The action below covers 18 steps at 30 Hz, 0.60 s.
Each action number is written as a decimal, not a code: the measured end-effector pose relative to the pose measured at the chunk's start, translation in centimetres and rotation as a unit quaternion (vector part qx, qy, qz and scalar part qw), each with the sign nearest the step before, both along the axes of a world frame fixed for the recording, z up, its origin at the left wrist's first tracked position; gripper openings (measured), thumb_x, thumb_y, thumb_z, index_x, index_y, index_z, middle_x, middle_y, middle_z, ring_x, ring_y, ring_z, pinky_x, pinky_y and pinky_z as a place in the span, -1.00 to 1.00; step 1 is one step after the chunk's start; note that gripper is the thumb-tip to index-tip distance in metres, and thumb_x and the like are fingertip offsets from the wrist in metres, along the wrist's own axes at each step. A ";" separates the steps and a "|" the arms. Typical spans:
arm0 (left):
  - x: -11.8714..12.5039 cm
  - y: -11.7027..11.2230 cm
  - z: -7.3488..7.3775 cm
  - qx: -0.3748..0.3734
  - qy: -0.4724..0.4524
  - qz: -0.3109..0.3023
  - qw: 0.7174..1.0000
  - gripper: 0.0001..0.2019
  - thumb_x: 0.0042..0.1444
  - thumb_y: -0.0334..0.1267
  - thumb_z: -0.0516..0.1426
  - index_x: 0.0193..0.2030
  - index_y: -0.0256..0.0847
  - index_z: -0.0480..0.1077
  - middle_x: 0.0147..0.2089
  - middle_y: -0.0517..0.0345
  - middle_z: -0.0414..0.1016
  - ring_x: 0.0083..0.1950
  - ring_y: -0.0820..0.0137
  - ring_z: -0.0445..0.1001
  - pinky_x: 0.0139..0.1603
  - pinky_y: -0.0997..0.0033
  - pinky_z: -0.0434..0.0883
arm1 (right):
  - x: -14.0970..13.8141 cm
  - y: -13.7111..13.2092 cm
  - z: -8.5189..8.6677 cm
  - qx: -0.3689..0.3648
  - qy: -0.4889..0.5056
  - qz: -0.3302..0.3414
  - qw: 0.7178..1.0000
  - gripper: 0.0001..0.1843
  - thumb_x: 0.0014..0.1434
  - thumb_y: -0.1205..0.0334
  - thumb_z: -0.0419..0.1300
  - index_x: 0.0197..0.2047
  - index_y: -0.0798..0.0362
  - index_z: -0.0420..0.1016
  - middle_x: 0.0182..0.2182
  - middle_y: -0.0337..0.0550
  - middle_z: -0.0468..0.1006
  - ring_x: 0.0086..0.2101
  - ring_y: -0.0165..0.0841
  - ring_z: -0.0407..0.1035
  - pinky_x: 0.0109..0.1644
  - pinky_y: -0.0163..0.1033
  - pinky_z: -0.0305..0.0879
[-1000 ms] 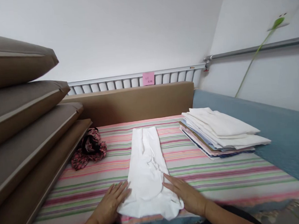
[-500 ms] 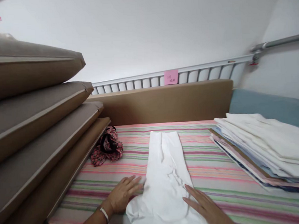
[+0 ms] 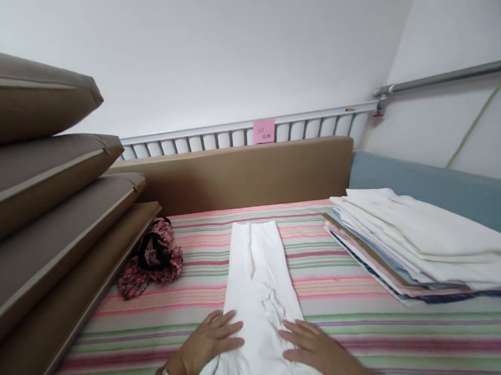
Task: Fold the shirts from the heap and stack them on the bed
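While cushions [image 3: 49, 233] stack up at nine o'clock, a striped sheet [image 3: 205, 286] carries folded clothes [image 3: 418, 234] at four, a white garment [image 3: 255, 306] at six and a crumpled floral cloth [image 3: 166, 266] at eight. At seven, the left hand [image 3: 205, 348], grip spread, has its fingers on the garment; at five, the right hand [image 3: 313, 347] does likewise. A pink note [image 3: 264, 131] is near twelve.

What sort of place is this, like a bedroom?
It looks like a room at home, maybe a bedroom, though I can't be sure: there's a striped cover, a stack of cushions and a radiator along the wall.
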<state>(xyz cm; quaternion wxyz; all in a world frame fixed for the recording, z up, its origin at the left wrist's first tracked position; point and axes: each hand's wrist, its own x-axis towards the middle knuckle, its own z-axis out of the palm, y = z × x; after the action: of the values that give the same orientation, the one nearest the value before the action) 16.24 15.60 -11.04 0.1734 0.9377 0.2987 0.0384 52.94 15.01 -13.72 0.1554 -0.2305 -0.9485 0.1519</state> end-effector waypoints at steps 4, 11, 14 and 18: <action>0.5 -1.7 1.3 -0.036 -0.018 0.022 0.999 -0.58 0.21 0.01 -0.07 0.22 0.34 0.05 0.34 0.36 0.07 0.39 0.33 -0.12 0.37 0.11 -0.11 | 0.7 -1.2 0.7 -0.055 -0.026 -0.031 0.998 -0.58 0.25 -0.01 -0.01 0.18 -0.32 0.26 0.22 -0.29 0.23 0.25 -0.30 -0.01 0.32 -0.07 -0.09; 1.4 -9.4 2.1 -0.093 -0.104 0.068 0.988 -0.61 0.21 0.01 -0.08 0.18 0.26 0.17 0.28 0.29 0.19 0.35 0.32 0.05 0.37 0.08 -0.11 | 2.8 -7.3 3.2 -0.111 -0.002 -0.022 0.994 -0.55 0.22 -0.02 0.04 0.18 -0.32 0.26 0.19 -0.26 0.28 0.22 -0.29 0.07 0.31 -0.10 -0.05; 2.2 -12.3 0.5 -0.141 -0.154 0.104 0.972 -0.66 0.22 0.02 -0.11 0.06 0.24 0.33 0.16 0.31 0.36 0.25 0.36 0.24 0.36 0.12 0.01 | 3.3 -10.5 4.2 -0.130 0.018 -0.018 0.991 -0.58 0.21 -0.01 0.07 0.15 -0.32 0.32 0.14 -0.26 0.36 0.19 -0.29 0.14 0.29 -0.14 0.01; 3.0 -15.2 -1.4 -0.180 -0.154 0.115 0.965 -0.64 0.16 0.11 -0.06 -0.06 0.15 0.45 0.00 0.24 0.50 0.08 0.33 0.43 0.28 0.15 0.21 | 3.8 -14.2 5.2 -0.153 0.027 -0.019 0.988 -0.57 0.19 0.02 0.10 0.14 -0.30 0.33 0.11 -0.23 0.39 0.18 -0.27 0.15 0.27 -0.11 0.05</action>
<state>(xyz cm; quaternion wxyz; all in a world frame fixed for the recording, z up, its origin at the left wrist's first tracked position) 19.22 0.40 -12.44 0.3776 0.8332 0.3761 0.1472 56.72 0.80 -8.50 0.1467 -0.2649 -0.9052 0.2981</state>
